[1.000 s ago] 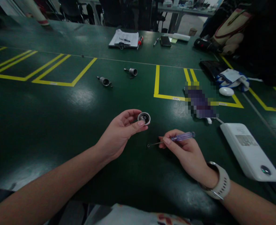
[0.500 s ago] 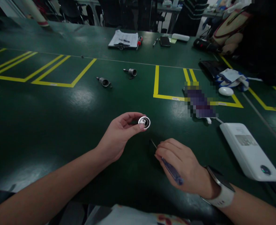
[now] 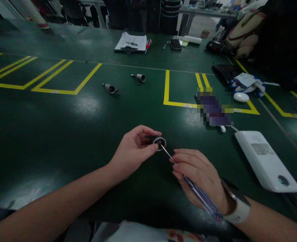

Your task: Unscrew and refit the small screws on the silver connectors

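Between the thumb and fingers of my left hand [image 3: 135, 149] is a small round metal cup-shaped part [image 3: 164, 143], its open mouth turned toward my right hand. My right hand [image 3: 198, 176] is closed around a screwdriver [image 3: 200, 195] with a clear purplish handle. The thin shaft slants up to the left, and its tip reaches inside the mouth of the cup-shaped part. Exactly what the tip touches in there is too small to tell. Farther up the table lie two similar metal parts with stems, one on the left [image 3: 111, 88] and one on the right [image 3: 140, 78].
A white power bank [image 3: 266, 161] lies at right, cabled to a blurred phone [image 3: 215, 109]. Yellow tape [image 3: 166, 87] marks the green table [image 3: 62, 134]. Farther back are a clipboard [image 3: 132, 42], a red screwdriver [image 3: 148, 44], a black wallet-like item [image 3: 176, 44] and a cloth [image 3: 248, 84].
My right hand has tilted the screwdriver and brought its tip into the metal part's mouth. My left hand has shifted slightly right and down with the part.
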`<state>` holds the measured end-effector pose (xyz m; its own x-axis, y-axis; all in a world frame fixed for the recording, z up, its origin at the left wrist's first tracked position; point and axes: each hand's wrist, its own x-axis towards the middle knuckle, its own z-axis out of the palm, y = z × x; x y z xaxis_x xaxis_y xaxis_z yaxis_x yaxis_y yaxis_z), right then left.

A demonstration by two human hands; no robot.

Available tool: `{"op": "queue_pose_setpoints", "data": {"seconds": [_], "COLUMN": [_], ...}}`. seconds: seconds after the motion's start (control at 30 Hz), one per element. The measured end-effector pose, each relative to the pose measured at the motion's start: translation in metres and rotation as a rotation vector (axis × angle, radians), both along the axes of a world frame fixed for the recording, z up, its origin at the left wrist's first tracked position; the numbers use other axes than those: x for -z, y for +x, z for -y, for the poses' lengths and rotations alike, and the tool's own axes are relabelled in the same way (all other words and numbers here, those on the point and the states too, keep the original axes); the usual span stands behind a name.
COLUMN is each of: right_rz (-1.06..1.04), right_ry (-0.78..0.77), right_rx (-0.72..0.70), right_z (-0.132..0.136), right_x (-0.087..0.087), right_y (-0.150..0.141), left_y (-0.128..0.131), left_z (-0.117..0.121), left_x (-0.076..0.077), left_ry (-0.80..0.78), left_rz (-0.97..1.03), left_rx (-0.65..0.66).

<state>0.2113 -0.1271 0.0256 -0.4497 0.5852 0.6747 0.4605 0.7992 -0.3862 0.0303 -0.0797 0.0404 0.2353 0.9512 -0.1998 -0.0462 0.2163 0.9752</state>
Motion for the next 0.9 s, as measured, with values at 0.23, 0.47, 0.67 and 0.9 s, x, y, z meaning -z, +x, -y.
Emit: {"op": "queue_pose_setpoints", "data": {"seconds": [0.23,0.47,0.67,0.9], "right_rz": [0.027,0.068,0.081,0.08], "right_ry": [-0.003,-0.005,-0.016,-0.009], "right_rx": [-0.006,-0.013,-0.026,-0.031], "right_z": [-0.001,-0.001,0.0,0.002], "right_x": [-0.001,0.0,0.0,-0.002], "right_y": [-0.001,-0.001,-0.003,-0.003], "left_y": [0.0,0.001,0.002,0.002], "left_z": [0.003,0.005,0.008,0.009], "left_x": [0.005,0.004,0.005,0.011], "left_ry": [0.093,0.176,0.263,0.39], "left_rz": [-0.032,-0.116,-0.195,-0.252], "left_rx": [0.031,0.043,0.041,0.005]}}
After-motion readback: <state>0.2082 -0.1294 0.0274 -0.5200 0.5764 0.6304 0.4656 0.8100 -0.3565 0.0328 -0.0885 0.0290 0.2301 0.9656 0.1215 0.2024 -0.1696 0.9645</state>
